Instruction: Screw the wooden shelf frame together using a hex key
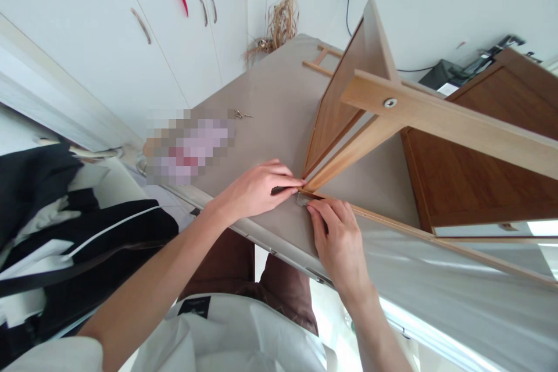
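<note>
A light wooden frame (375, 133) with thin panels stands tilted on the grey-covered table, its lower corner near the table's front edge. My left hand (264, 189) has its thumb and fingertips closed at that corner. Just to the right, my right hand (340, 238) pinches a small clear, shiny piece (302, 200) against the corner's edge; its exact kind is too small to tell. A long thin wooden strip (392, 221) runs from the corner to the right. A round metal fastener (390, 103) sits in the frame's upper rail.
Several small screws (242, 114) lie on the table (261, 104) beside a blurred-out pinkish item (192, 148). A brown wooden panel piece (492, 151) stands at the right. Behind are a small wooden frame (320, 61), dried plants (281, 23) and white cabinets (174, 23). Dark clothes (131, 226) lie at left.
</note>
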`<state>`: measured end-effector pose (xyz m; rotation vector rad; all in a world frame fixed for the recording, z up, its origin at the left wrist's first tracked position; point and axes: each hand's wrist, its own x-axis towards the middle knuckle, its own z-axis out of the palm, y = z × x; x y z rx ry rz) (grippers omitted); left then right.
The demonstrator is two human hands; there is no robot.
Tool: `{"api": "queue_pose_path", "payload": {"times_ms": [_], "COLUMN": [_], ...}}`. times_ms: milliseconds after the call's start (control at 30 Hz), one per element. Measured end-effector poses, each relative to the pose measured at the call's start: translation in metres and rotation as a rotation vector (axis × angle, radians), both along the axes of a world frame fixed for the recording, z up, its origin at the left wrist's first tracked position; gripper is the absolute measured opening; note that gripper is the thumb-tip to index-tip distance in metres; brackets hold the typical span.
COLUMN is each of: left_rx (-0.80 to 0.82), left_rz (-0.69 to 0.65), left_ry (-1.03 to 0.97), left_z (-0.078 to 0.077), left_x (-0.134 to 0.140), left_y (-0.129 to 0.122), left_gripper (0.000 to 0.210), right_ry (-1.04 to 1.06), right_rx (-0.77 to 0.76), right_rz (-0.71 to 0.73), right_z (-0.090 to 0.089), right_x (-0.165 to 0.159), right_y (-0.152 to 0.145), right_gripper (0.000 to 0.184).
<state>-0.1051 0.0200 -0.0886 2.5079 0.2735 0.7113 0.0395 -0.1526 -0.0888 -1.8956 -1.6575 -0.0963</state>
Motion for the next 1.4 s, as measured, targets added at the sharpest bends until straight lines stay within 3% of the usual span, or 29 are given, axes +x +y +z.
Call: {"api": "queue_pose_path", "payload": {"times_ms": [567,1400], "left_rx": [-0.002,-0.012], "left_rz": [-0.002,-0.02], "left_ry": [-0.019,-0.005], "left_z": [0.001,0.001], "left_x": [0.001,0.001], "left_y": [0.0,0.002], "left_gripper": [0.024,0.025], "right_ry": [-0.136,-0.311], "right_rx": [0.037,-0.004], "right_rz": [0.022,0.014], "right_z": [0.004,0.01], "right_x": [-0.003,-0.01], "right_y": [-0.002,0.005], "right_gripper": [0.025,0.026]}}
